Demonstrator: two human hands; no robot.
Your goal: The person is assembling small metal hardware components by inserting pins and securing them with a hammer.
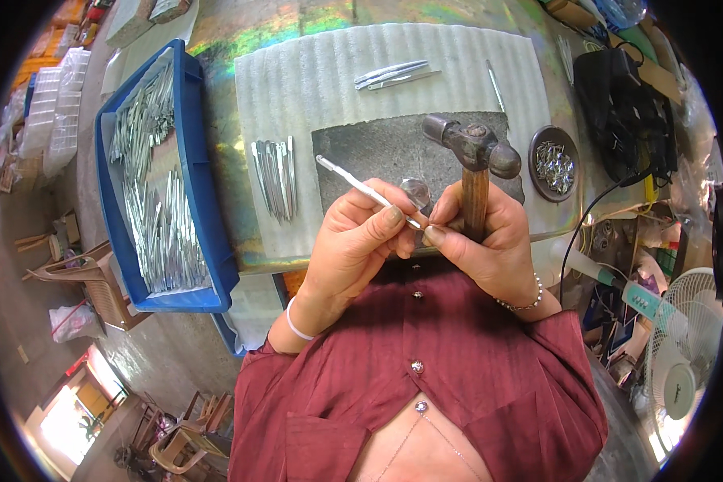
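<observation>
My left hand [353, 229] is closed around a slim silver metal piece [347, 177], its flat holed end pointing up to the left. In my right hand [496, 233] a ball-peen hammer [475, 149] stands head up, its wooden handle between thumb and fingers. Thumb and fingertip of that same hand meet at the lower end of the metal piece; whether they pinch a small part there is hidden. Behind both hands lies a dark grey slab [353, 145] on a white foam sheet [281, 88]. A small clear round thing [414, 191] shows just behind my fingers.
Left of the slab is a row of similar metal pieces [275, 181]; several more pieces [391, 75] lie at the back. A blue crate [191, 120] full of them stands left. On the right are a bowl [532, 165] of small shiny parts, a black bag [610, 112] and a fan [683, 345].
</observation>
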